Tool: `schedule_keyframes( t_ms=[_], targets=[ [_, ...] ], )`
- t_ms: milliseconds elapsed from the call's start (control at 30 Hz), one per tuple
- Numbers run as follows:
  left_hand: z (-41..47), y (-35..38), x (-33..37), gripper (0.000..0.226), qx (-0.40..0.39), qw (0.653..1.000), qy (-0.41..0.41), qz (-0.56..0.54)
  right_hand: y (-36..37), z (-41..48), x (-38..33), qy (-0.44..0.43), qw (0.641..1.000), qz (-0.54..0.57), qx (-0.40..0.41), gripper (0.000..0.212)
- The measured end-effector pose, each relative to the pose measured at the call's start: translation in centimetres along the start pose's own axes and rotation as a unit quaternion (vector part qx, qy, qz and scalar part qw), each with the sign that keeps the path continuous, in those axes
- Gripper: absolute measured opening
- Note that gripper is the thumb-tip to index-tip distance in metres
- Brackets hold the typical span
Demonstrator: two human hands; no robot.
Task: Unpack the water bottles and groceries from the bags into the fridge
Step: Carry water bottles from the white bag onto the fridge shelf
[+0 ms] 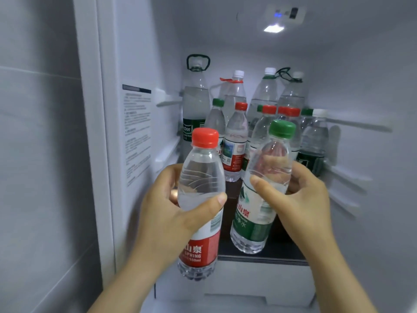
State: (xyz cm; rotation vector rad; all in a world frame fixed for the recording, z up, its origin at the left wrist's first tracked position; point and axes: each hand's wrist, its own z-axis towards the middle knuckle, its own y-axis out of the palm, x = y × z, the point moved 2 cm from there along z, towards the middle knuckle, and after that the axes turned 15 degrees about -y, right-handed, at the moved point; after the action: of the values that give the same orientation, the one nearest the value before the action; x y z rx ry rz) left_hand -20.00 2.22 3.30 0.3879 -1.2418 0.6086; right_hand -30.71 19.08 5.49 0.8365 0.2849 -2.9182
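The left grip (171, 206) is wrapped round the middle of a red-capped bottle (203, 168), with the thumb across its front. The right grip (300, 195) pinches a green-capped bottle (252, 222) at the shoulder, between thumb and fingers. Both bottles are upright and just beside each other at the mouth of the fridge (349, 64). The red-capped one hangs in front of the front left corner of the dark shelf (284, 247), its base below the shelf's front edge. The green-capped one is over the front edge, its base at or just above the surface (whether it touches, I cannot tell).

Farther in, a row of small bottles (237, 141) stands mid-shelf, and tall bottles (195, 98) line the back edge, so much of the water looks stowed already. The front strip of the shelf is bare and seems the likely place for these two. No bags or other groceries are in view, so how much is left to unpack cannot be judged.
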Motion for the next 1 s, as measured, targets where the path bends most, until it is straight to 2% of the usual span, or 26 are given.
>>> schedule_keyframes(
  t_ms=[100, 333, 467, 567, 733, 1000],
  targets=[
    [1.2, 0.2, -0.2, 0.058, 0.011, 1.0, -0.001, 0.0, 0.5, 1.7, 1.1, -0.007, 1.0, -0.008, -0.012, 0.023],
    [3.4, 0.8, 0.2, 0.053, 0.045, 0.999, 0.007, 0.0, 1.7, 5.2, 3.5, -0.034, 0.999, -0.02, -0.015, 0.026],
    [4.0, 1.2, 0.3, 0.054, 0.049, 0.999, 0.012, 0.001, 2.7, 6.8, 4.9, -0.04, 0.997, -0.046, -0.045, 0.039],
    [4.4, 1.4, 0.1, 0.055, 0.053, 0.998, 0.013, 0.0, 3.3, 7.5, 5.8, -0.046, 0.996, -0.056, -0.055, 0.038],
    [4.9, 1.4, -0.1, 0.054, 0.065, 0.998, 0.012, -0.008, 4.1, 8.3, 7.3, -0.04, 0.996, -0.049, -0.061, 0.038],
    [4.9, 1.6, -0.6, 0.051, 0.077, 0.997, -0.008, -0.013, 5.0, 7.3, 8.9, -0.022, 0.994, -0.075, -0.082, 0.05]
  ],
)
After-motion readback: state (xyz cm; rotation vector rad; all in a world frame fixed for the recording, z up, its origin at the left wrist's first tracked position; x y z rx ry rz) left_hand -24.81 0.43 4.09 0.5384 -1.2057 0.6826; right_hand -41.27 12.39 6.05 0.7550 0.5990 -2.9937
